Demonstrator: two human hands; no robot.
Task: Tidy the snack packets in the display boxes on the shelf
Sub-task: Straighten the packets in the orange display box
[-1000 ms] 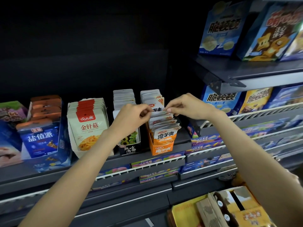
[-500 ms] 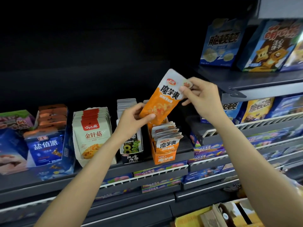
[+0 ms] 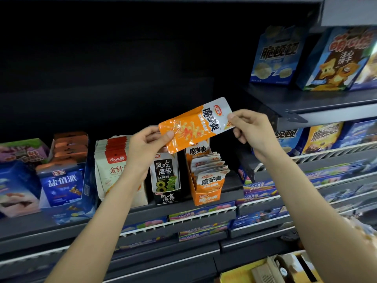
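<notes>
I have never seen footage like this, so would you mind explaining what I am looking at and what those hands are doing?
There is no machine here: a person wears a wide-angle camera on the head, so the one view looks forward and down at their own bare arms. In front is a dark shop shelf with open display boxes of snacks. The left hand and the right hand each pinch one end of a single orange packet, holding it tilted in the air above an orange display box filled with matching packets. Left of that box stand a black seaweed box, a cream packet box and a blue box. More boxed snacks sit on shelves to the right.
</notes>
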